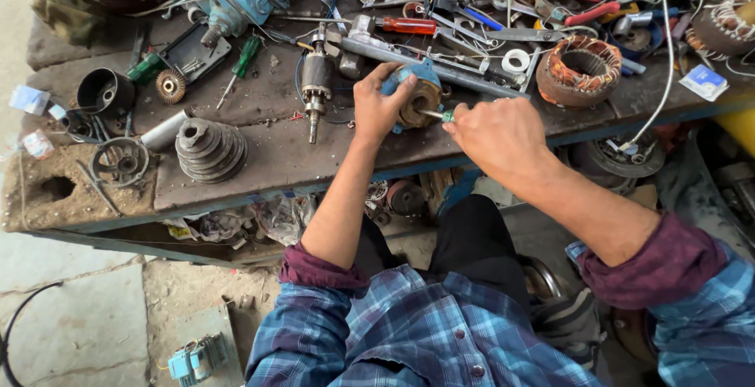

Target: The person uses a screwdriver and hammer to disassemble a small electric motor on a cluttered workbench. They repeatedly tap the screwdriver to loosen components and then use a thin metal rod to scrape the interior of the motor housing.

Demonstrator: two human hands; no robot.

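Blue motor housing (415,96) — left hand (379,108) gripping, screwdriver (437,115) in right hand (494,137)

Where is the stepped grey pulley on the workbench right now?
In the head view, the stepped pulley stands on the bench's left part, left of the left hand, beside a spoked wheel.

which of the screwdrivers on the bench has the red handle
The red-handled screwdriver lying flat at the bench's far middle, above the hands. The green-handled screwdriver lies further left.
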